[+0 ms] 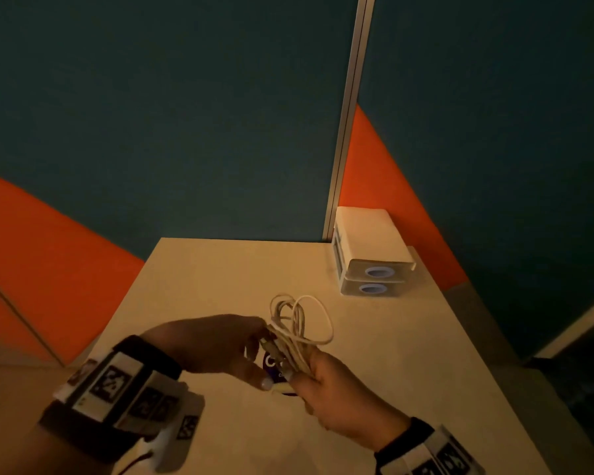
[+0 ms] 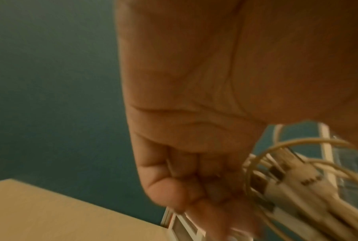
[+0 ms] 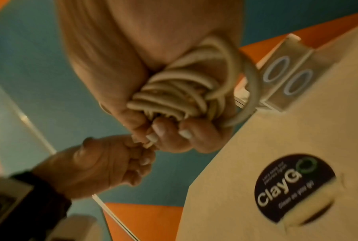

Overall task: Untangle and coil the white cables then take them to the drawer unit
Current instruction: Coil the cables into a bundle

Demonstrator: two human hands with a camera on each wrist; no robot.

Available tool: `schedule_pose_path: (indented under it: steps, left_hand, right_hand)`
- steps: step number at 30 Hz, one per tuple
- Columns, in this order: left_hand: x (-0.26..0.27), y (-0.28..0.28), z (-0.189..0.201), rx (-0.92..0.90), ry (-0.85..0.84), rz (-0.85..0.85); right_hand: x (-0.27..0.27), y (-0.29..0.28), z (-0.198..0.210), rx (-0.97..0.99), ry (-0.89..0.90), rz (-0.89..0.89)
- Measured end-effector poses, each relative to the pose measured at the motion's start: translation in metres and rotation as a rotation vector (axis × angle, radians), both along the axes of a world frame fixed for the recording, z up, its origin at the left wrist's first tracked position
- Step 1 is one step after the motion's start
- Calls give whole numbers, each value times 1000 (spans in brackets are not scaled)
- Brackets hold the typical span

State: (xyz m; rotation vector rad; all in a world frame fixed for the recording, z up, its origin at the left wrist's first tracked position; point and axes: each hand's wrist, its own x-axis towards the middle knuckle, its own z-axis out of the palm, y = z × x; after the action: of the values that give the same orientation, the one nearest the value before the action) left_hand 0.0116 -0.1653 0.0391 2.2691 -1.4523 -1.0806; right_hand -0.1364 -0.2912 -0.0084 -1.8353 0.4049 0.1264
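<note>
Right hand (image 1: 326, 389) clenches the coiled white cables (image 1: 300, 323); connectors blurred. Left hand (image 1: 216, 341) pinches a cable end, fingertips partly hidden. Drawer unit (image 1: 371, 258) far right.

Right hand (image 3: 153, 97) grips coiled white cables (image 3: 180, 88) — drawer unit (image 3: 285, 78) beyond.

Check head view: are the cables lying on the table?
No, the cables are held above the table, gripped by the right hand and pinched by the left hand.
</note>
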Motion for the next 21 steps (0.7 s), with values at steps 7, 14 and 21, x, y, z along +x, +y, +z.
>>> schedule_pose_path:
  steps: [7, 14, 21]
  left_hand:
    - [-7, -5, -20, -894, 828, 465]
    - [-11, -23, -14, -806, 1118, 113]
    - [-47, -24, -34, -880, 1188, 238]
  right_hand:
    - [-13, -7, 15, 746, 101, 66]
    - [-22, -9, 25, 904, 24, 322]
    - [-18, -28, 33, 922, -11, 139]
